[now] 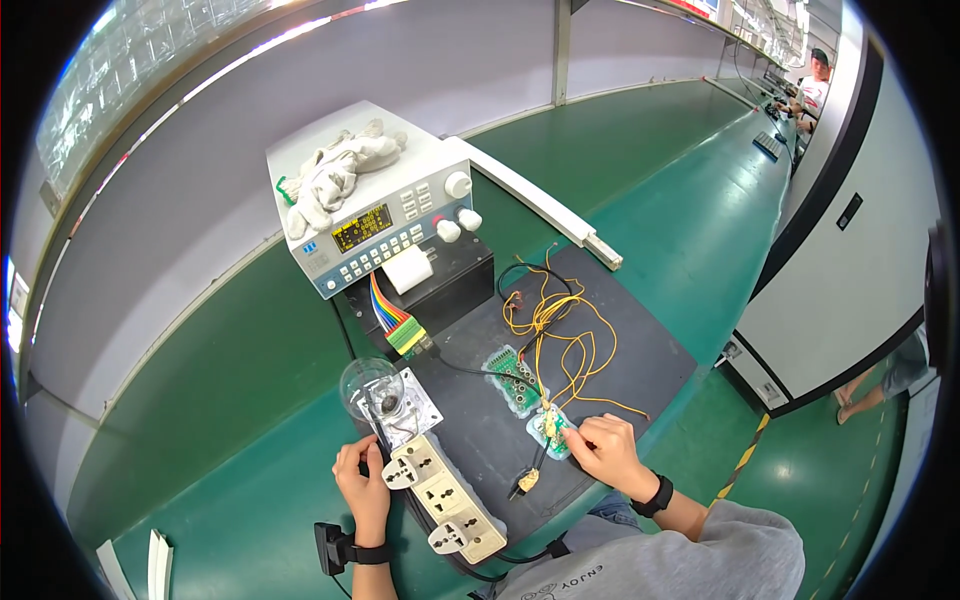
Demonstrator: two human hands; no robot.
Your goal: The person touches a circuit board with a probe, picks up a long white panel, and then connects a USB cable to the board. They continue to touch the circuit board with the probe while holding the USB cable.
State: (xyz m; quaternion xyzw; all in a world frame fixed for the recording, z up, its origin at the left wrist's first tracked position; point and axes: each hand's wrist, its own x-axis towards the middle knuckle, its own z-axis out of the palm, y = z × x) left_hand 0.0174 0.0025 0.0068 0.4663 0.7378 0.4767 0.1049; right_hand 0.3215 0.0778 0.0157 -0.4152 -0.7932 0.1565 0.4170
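Observation:
My right hand [607, 447] is closed, its thumb and finger at the edge of a small green circuit board [549, 431] with yellow wires and pale glue on it. A larger green circuit board [514, 382] with round metal sockets lies just beyond it. Yellow wires [545, 325] spread in loose loops over the dark mat. My left hand [360, 478] has its fingers curled beside a cream power strip [440, 497] and a black cable; what they hold, if anything, is hidden. A clear glass bulb [358, 383] stands on a white base plate [423, 401] just ahead of that hand.
A bench instrument [400, 235] with a lit display and white gloves [340, 170] on top sits on a black box [465, 275]. Rainbow ribbon wires run to a green connector [406, 336]. White trunking [530, 200] lies behind. A tall cabinet [850, 250] is at right; another person [815, 90] is far off.

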